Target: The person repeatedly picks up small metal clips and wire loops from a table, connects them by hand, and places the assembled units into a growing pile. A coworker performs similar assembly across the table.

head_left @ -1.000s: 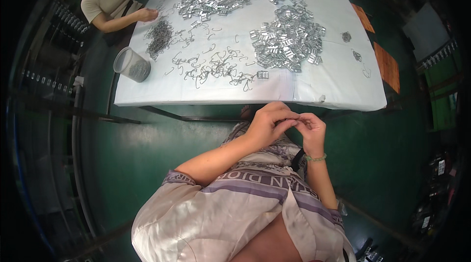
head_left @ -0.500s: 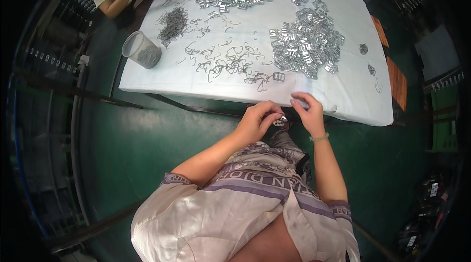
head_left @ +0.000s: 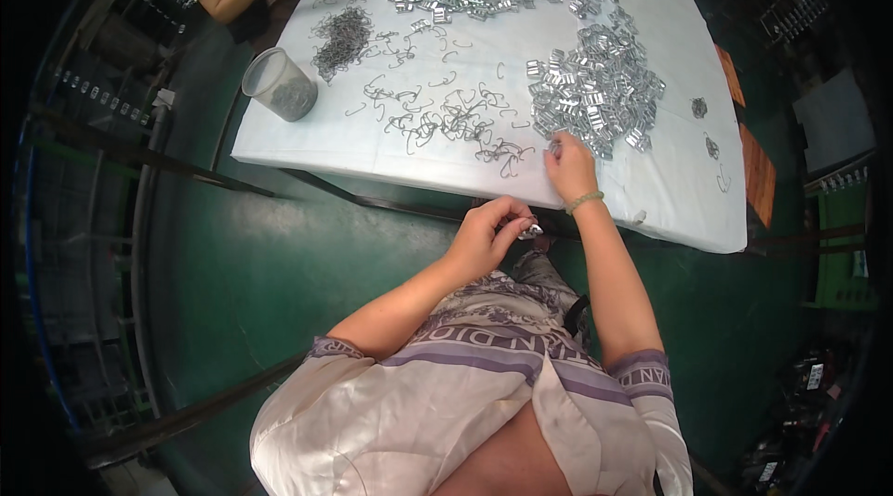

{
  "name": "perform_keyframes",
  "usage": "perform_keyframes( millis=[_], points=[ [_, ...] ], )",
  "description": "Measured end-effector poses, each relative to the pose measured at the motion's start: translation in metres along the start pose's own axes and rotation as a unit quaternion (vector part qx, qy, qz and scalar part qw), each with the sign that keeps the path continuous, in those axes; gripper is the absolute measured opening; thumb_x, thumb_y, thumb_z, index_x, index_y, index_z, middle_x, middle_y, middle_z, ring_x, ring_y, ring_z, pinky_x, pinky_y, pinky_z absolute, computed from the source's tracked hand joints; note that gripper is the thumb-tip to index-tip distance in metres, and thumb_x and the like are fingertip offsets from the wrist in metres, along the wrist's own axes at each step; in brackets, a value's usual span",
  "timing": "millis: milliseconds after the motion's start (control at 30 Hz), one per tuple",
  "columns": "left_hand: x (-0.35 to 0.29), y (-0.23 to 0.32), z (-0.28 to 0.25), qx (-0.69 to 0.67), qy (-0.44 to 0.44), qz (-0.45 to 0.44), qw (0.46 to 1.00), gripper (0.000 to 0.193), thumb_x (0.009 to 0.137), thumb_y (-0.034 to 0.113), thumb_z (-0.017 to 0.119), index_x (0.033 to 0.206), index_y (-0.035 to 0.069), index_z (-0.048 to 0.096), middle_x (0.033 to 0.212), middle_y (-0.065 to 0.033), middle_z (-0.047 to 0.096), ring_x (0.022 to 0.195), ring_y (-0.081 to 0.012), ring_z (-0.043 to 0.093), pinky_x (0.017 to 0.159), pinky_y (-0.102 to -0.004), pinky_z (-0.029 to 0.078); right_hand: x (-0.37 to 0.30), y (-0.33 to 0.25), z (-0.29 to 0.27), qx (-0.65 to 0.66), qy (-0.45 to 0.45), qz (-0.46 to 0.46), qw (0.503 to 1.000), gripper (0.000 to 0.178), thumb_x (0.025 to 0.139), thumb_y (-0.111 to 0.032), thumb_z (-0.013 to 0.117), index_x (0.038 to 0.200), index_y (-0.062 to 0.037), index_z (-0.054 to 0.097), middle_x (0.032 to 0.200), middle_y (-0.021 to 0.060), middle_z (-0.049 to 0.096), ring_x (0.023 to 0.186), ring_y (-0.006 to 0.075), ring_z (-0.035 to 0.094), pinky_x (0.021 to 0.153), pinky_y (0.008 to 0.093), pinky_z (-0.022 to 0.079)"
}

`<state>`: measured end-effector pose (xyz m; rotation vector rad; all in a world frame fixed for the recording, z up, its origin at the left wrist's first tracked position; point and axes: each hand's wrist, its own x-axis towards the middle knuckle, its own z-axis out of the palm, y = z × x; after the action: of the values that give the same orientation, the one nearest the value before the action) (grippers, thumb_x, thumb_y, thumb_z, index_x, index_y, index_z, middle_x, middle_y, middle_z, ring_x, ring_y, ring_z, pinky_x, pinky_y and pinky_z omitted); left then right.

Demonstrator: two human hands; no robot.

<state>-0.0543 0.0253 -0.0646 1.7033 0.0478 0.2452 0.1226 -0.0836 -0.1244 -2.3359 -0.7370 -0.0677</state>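
At mid-frame, left hand (head_left: 484, 236) pinching a metal buckle (head_left: 531, 232), right hand (head_left: 571, 172) half-curled below the buckle pile (head_left: 595, 87), hold unclear

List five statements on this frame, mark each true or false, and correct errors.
The left hand pinches a small shiny metal piece. True.
The right hand has a green beaded bracelet at its wrist. True.
A round translucent plastic tub stands on the white-topped table. True.
The right hand grips the tub. False: it is at the heap of shiny rectangular metal clips.
Between tub and heap, the table is bare. False: bent grey wire hooks lie there.
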Motion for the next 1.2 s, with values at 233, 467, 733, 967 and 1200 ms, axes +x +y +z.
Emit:
perform_keyframes(
  millis=[233, 467, 733, 967, 1200],
  points=[
    [0.009, -0.007, 0.011, -0.024, 0.024, -0.021, 0.999, 0.009, 0.086, 0.005, 0.058, 0.089, -0.003, 0.057, 0.08, -0.0061, 0.065, 0.075, -0.0087, 0.058, 0.068, -0.0228, 0.046, -0.061, -0.021, -0.044, 0.526, -0.007, 0.225, 0.82, 0.025, 0.079, 0.005, 0.057, 0.103, 0.0032, 0.053, 0.083, 0.0109, 0.064, 0.073, 0.0155, 0.063, 0.065, 0.024, 0.049],
    [0.011, -0.004, 0.023, -0.027, 0.044, -0.034, 0.998, 0.01, 0.085, 0.005, 0.059, 0.089, -0.004, 0.059, 0.078, -0.0061, 0.065, 0.074, -0.008, 0.059, 0.065, -0.0217, 0.046, -0.102, -0.061, -0.063, 0.544, 0.048, 0.206, 0.812, 0.027, 0.078, 0.007, 0.06, 0.104, 0.0044, 0.052, 0.09, 0.0132, 0.065, 0.081, 0.011, 0.06, 0.07, 0.0197, 0.048],
    [0.007, -0.003, 0.027, -0.004, 0.048, -0.04, 0.998, 0.011, 0.084, 0.005, 0.061, 0.09, -0.004, 0.06, 0.076, -0.0056, 0.065, 0.072, -0.0082, 0.059, 0.064, -0.022, 0.047, -0.114, -0.074, -0.053, 0.537, 0.106, 0.17, 0.819, 0.024, 0.081, 0.007, 0.058, 0.104, 0.0063, 0.052, 0.092, 0.0128, 0.064, 0.083, 0.0106, 0.06, 0.073, 0.0206, 0.048],
    [0.005, -0.016, 0.023, -0.089, -0.006, -0.075, 0.993, 0.013, 0.083, 0.007, 0.062, 0.09, -0.004, 0.061, 0.079, -0.0039, 0.064, 0.076, -0.0069, 0.057, 0.068, -0.0214, 0.046, -0.112, -0.069, -0.053, 0.494, 0.111, 0.101, 0.856, 0.022, 0.082, 0.008, 0.056, 0.104, 0.0071, 0.052, 0.093, 0.01, 0.062, 0.084, 0.0114, 0.059, 0.073, 0.0208, 0.048],
    [0.009, -0.013, 0.002, -0.093, -0.096, -0.12, 0.984, 0.014, 0.082, 0.009, 0.064, 0.091, -0.002, 0.062, 0.081, -0.0038, 0.065, 0.077, -0.0071, 0.057, 0.069, -0.0221, 0.046, -0.126, -0.063, -0.054, 0.494, 0.102, 0.098, 0.858, 0.021, 0.082, 0.008, 0.056, 0.103, 0.0056, 0.053, 0.096, 0.0103, 0.061, 0.088, 0.0119, 0.059, 0.076, 0.0213, 0.047]
  ],
)
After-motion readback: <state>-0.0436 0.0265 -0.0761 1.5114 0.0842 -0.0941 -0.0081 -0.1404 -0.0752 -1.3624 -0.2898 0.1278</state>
